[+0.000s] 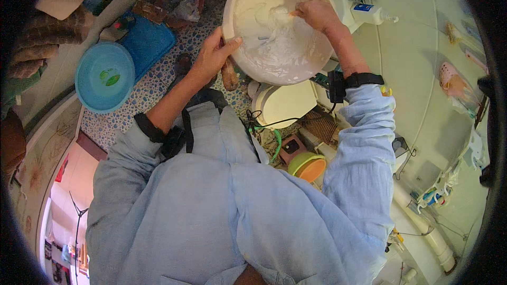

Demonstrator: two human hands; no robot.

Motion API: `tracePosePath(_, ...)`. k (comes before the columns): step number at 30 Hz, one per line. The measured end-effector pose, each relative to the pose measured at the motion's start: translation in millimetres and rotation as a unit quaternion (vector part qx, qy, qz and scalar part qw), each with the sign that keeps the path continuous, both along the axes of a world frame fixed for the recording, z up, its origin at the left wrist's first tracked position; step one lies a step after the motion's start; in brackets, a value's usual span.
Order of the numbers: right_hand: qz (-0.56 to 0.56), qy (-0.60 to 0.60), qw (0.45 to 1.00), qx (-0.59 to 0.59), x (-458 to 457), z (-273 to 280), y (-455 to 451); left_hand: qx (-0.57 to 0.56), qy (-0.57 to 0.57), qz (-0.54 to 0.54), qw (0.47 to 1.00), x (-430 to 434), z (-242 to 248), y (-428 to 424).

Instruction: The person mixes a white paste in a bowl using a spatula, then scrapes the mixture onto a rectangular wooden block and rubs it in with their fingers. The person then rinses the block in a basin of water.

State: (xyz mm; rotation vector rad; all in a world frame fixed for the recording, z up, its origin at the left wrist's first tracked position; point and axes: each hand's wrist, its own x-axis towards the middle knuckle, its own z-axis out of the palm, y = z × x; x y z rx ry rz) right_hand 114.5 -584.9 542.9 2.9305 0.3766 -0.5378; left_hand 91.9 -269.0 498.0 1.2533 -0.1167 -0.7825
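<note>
A round white plastic basin sits before me at the top of the view, holding cloudy, rippled water. My left hand grips its left side, thumb over the rim and fingers on the outside. Inside the right part of the basin is my right hand, its fingers drawn together and pointing down at the water. Whether those fingertips pinch anything is hard to make out. White froth or splashing shows beside them. A small bluish thing lies in the water, too indistinct to name.
A white toilet lid is below the basin. To the right, a pump bottle stands by the wall. A light-blue basin and a darker blue plastic container rest on the pebble-patterned floor. Green and orange bowls sit lower right.
</note>
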Motion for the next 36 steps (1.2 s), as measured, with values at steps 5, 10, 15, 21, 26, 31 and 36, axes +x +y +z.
tracePosePath(5, -0.102, -0.056, 0.99, -0.077, -10.9, -0.4, 30.4, -0.038, -0.002, 0.033, 0.999, -3.2, -0.8, -6.8)
tracePosePath(10, -0.102, 0.001, 0.995, 0.0, -56.8, 5.2, 103.4, -0.035, -0.018, 0.03, 0.999, 0.7, 7.6, -17.7)
tracePosePath(15, -0.12, -0.008, 0.991, 0.054, -54.5, 6.5, 84.6, -0.079, 0.018, 0.05, 0.995, -5.3, 8.8, -13.2)
tracePosePath(21, -0.14, -0.07, 0.988, -0.019, -14.5, 5.2, 23.1, -0.029, -0.003, 0.043, 0.999, -13.9, 1.1, -0.7)
tracePosePath(26, -0.151, -0.055, 0.983, -0.089, -30.8, -3.8, 63.3, -0.048, -0.005, 0.061, 0.997, -17.9, -1.5, -7.0)
tracePosePath(31, -0.146, 0.024, 0.987, -0.059, -41.6, 23.6, 79.5, -0.01, -0.051, 0.048, 0.998, -11.6, -2.0, -8.2)
tracePosePath(36, -0.002, 0.117, 0.993, -0.036, -66.1, 43.8, 36.3, -0.028, -0.037, 0.063, 0.997, -12.1, -4.9, -5.0)
